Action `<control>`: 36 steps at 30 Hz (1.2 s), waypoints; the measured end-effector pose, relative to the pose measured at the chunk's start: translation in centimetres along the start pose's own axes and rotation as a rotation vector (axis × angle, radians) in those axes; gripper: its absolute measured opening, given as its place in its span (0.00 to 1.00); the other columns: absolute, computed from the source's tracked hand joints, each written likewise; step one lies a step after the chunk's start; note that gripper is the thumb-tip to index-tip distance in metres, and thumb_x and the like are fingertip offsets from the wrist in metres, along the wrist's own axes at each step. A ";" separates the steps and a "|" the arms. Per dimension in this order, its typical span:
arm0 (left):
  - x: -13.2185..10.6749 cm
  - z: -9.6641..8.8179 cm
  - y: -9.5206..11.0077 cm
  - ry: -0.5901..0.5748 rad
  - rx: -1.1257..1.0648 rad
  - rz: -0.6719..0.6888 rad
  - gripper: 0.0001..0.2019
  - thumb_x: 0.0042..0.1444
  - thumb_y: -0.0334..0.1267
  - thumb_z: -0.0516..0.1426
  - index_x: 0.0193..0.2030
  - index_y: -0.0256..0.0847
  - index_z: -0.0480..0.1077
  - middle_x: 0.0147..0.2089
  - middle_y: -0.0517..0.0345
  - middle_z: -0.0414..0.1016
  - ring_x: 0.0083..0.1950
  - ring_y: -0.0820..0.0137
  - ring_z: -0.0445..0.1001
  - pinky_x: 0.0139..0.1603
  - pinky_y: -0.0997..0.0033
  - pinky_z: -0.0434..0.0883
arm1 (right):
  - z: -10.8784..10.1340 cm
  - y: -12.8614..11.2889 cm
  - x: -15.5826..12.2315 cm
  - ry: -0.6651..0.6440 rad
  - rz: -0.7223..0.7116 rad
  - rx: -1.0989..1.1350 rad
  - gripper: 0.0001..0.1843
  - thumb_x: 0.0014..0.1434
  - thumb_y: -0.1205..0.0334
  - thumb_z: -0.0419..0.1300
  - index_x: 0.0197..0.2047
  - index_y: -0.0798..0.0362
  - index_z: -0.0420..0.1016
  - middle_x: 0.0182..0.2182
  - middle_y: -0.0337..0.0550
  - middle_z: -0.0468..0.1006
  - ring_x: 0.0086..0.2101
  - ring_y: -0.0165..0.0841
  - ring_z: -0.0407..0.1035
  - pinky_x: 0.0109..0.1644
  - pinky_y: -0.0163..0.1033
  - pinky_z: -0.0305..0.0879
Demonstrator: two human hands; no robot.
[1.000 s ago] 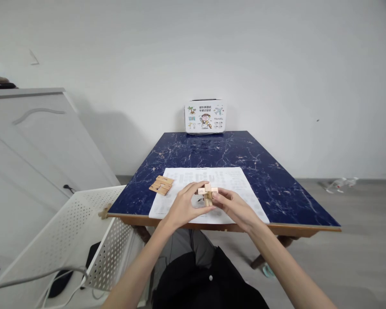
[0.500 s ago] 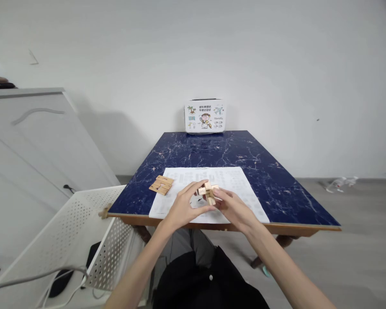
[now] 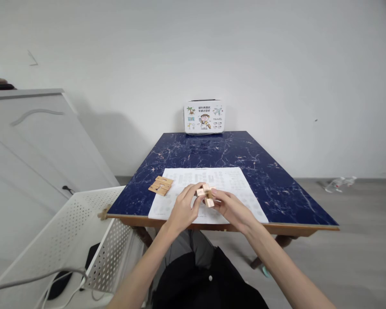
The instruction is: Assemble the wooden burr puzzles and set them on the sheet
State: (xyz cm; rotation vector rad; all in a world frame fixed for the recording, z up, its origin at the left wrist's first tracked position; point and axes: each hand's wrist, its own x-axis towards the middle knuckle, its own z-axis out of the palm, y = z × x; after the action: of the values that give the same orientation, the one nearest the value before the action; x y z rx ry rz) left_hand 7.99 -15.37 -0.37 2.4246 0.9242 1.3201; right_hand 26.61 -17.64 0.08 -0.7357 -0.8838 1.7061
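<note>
A small wooden burr puzzle point(image 3: 209, 202) of interlocked pale bars is held between my two hands, just above a printed instruction sheet point(image 3: 241, 184). My left hand point(image 3: 185, 207) pinches it from the left, fingers over the top and thumb low at the side. On the right, my right hand point(image 3: 234, 209) grips it with the thumb on the near face; its other fingers are partly hidden behind. Several flat notched wooden pieces point(image 3: 161, 186) lie side by side at the sheet's left edge.
The blue marbled table point(image 3: 206, 150) carries a white printed case point(image 3: 204, 116) against the wall. A white perforated basket point(image 3: 111, 249) with cables stands at the left, beside a grey-white cabinet point(image 3: 35, 150). A clear plastic item point(image 3: 339, 183) lies on the floor to the right.
The puzzle has turned slightly in my hands, its lower bar end now facing me. My left thumb has moved up and in against it. The flat pieces have stayed put.
</note>
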 end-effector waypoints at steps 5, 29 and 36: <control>0.0 0.2 0.0 0.048 0.028 -0.008 0.17 0.70 0.34 0.53 0.64 0.42 0.66 0.54 0.46 0.77 0.56 0.61 0.76 0.58 0.60 0.73 | 0.0 0.1 0.2 0.064 -0.068 0.002 0.15 0.58 0.53 0.72 0.40 0.56 0.85 0.38 0.45 0.81 0.40 0.34 0.72 0.54 0.42 0.66; -0.2 -1.0 -0.1 0.214 -0.355 -0.411 0.21 0.68 0.49 0.55 0.61 0.39 0.69 0.57 0.45 0.78 0.57 0.58 0.78 0.59 0.60 0.73 | -1.2 -1.6 -0.6 -0.112 0.053 0.307 0.26 0.57 0.42 0.69 0.46 0.57 0.82 0.42 0.51 0.81 0.44 0.38 0.75 0.54 0.41 0.71; 0.0 -0.8 0.3 0.207 -0.352 -0.363 0.19 0.69 0.48 0.55 0.60 0.39 0.69 0.55 0.45 0.79 0.52 0.60 0.80 0.52 0.62 0.77 | 0.0 -2.0 -1.1 -0.136 0.058 0.104 0.35 0.61 0.26 0.54 0.24 0.52 0.69 0.22 0.35 0.57 0.21 0.27 0.48 0.25 0.36 0.52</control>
State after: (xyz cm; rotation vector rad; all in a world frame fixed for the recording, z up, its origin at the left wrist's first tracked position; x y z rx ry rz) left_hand 7.44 -15.70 0.24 1.7864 1.0219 1.4642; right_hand 27.97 -18.32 1.79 -0.5865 -0.8665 1.8563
